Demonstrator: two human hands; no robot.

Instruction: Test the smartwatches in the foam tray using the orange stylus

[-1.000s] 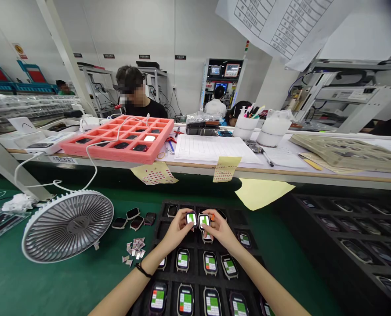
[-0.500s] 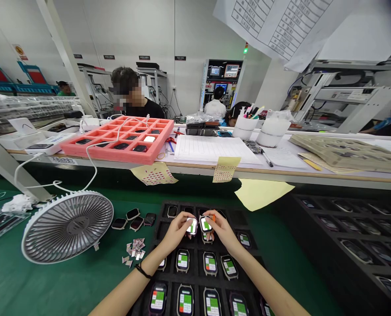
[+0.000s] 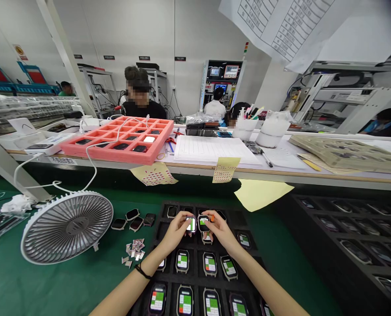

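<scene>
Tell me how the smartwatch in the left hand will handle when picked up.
The smartwatch in the left hand looks like a rigid, strapless case, so probably won't flop. Its glossy screen may prove slippery and scratch easily.

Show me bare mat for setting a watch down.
The green mat is bare below the fan and left of the black foam tray, and in the strip between it and the right-hand tray. It is crowded around the left hand and right hand, among the smartwatches, and by the paper scraps.
</scene>
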